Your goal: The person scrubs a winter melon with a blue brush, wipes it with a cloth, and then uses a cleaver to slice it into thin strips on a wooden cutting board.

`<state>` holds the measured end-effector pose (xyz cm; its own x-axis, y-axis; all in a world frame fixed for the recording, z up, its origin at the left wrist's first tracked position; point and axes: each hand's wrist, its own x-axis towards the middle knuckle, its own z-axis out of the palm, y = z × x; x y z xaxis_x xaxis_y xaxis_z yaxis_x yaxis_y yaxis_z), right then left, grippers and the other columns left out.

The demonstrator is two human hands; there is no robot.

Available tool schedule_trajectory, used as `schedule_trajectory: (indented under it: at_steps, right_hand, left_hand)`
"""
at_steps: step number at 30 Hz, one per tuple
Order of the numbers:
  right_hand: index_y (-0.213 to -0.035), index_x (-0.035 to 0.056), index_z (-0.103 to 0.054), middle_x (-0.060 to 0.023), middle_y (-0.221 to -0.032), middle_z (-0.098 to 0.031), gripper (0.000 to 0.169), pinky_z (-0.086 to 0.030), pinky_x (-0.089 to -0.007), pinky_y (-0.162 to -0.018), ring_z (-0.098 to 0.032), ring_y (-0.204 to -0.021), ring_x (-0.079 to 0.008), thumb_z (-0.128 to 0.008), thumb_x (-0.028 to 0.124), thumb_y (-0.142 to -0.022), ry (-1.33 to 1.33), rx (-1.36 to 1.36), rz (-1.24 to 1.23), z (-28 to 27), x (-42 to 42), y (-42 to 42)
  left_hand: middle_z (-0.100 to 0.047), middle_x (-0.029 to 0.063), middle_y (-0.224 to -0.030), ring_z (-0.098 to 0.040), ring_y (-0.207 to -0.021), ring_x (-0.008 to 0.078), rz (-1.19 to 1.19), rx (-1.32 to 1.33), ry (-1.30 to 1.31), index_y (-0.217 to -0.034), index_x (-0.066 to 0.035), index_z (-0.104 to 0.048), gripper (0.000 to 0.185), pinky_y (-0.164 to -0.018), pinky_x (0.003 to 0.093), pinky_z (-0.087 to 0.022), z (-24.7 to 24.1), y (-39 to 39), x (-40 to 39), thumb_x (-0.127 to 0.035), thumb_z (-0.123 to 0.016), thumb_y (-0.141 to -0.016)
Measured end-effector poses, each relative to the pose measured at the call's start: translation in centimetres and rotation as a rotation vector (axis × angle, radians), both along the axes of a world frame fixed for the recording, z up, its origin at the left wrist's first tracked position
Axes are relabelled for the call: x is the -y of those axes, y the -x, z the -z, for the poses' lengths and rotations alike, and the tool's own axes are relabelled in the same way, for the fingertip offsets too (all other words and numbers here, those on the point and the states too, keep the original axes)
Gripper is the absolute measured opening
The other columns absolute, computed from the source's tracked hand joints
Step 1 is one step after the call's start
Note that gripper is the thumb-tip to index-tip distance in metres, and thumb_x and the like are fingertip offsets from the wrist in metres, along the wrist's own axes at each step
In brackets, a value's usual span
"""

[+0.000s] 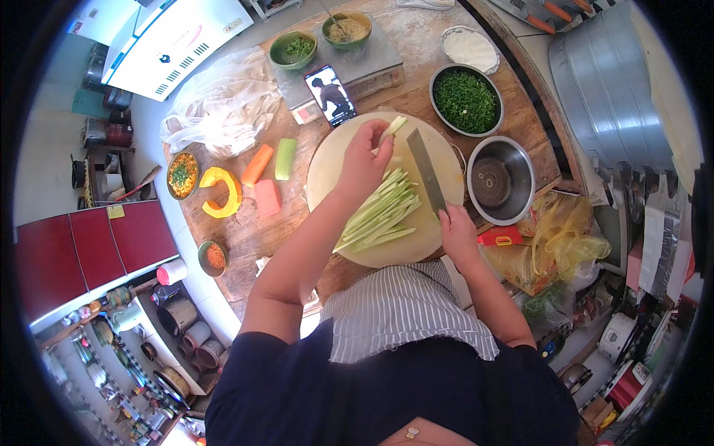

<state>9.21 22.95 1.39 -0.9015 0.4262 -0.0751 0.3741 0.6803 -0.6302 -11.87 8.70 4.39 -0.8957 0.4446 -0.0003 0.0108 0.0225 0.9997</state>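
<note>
Over the far side of a round cutting board (329,150), my left hand (369,148) pinches a short pale-green vegetable piece (395,127) between thumb and fingers. My right hand (458,231) grips the handle of a cleaver (427,170), its blade pointing away from me above the board's right half. A heap of long, thin green vegetable strips (385,212) lies on the board below my left wrist, left of the blade. My fingers hide most of the cleaver's handle.
Right of the board are an empty-looking steel bowl (501,181) and a bowl of chopped greens (466,100). Leftward lie a green vegetable chunk (286,159), a carrot piece (257,165), a pink block (268,198) and a curved pumpkin slice (222,192). A lit phone (330,96) leans behind the board.
</note>
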Motion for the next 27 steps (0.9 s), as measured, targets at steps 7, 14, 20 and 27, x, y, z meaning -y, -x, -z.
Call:
schedule_trajectory:
  at_steps: [7,14,20,27]
  right_hand:
    - [-0.117,0.0011,-0.057,-0.0207,-0.100,-0.060,0.029,-0.049,-0.0469,-0.080,-0.059,-0.094,-0.0399,-0.053,0.019,-0.095,-0.045,0.068,-0.005,0.5,0.1,0.1]
    - [-0.117,0.0012,-0.058,-0.0211,-0.102,-0.060,0.029,-0.049,-0.0474,-0.079,-0.060,-0.093,-0.0402,-0.053,0.019,-0.095,-0.032,0.057,-0.018,1.0,-0.7,-0.1]
    - [-0.117,0.0043,-0.059,-0.0197,-0.102,-0.060,0.028,-0.049,-0.0471,-0.079,-0.060,-0.091,-0.0406,-0.051,0.019,-0.095,-0.041,0.063,-0.029,0.9,0.6,0.8]
    - [-0.117,0.0058,-0.059,-0.0194,-0.102,-0.060,0.027,-0.049,-0.0476,-0.080,-0.060,-0.093,-0.0395,-0.050,0.021,-0.095,-0.012,0.084,-0.048,0.6,1.7,2.1]
  left_hand:
    - [-0.062,0.0168,-0.106,-0.061,-0.096,0.0338,0.044,-0.380,0.427,-0.113,-0.004,-0.060,0.026,-0.084,0.0420,-0.049,2.3,0.1,4.2,-0.013,-0.061,-0.089]
    - [-0.046,0.0279,-0.134,-0.043,-0.124,0.0439,0.314,-0.446,0.660,-0.136,0.004,-0.041,0.071,-0.106,0.0473,-0.036,8.5,-3.6,7.1,-0.036,-0.069,-0.084]
    - [-0.033,0.0270,-0.146,-0.037,-0.131,0.0436,0.428,-0.558,0.749,-0.146,-0.002,-0.030,0.104,-0.109,0.0493,-0.032,7.3,-7.4,8.3,-0.050,-0.080,-0.068]
    - [-0.027,0.0246,-0.150,-0.033,-0.135,0.0417,0.415,-0.612,0.903,-0.148,-0.005,-0.028,0.111,-0.110,0.0493,-0.030,8.4,-8.9,8.4,-0.046,-0.084,-0.061]
